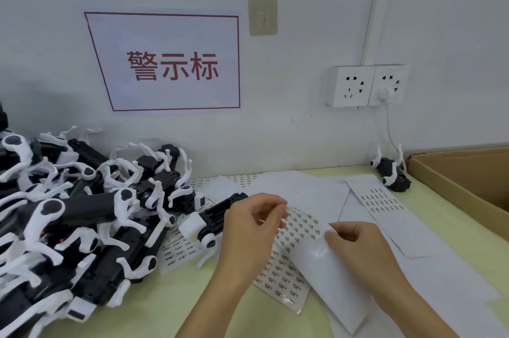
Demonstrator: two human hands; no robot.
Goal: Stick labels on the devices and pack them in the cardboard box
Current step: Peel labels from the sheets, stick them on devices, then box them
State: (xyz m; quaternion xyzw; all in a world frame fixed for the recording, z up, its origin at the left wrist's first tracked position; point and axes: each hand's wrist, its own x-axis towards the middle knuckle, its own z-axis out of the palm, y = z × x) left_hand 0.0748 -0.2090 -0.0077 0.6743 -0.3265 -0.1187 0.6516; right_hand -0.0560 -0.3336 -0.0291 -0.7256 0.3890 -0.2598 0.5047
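While the left hand (249,223) pinches at the top edge of a label sheet (298,227), the right hand (355,241) grips that sheet's curled-back backing. Just left lies one black-and-white device (212,218), beside a heaped pile of devices (77,208). A lone device (392,172) stands near the cardboard box (457,183) at the pale table's (170,296) right edge.

Wall sign (168,62), white sheet with red border: red characters "警示标". Label sheets (296,230) on the table carry rows of small dark print, too small and blurred to read.
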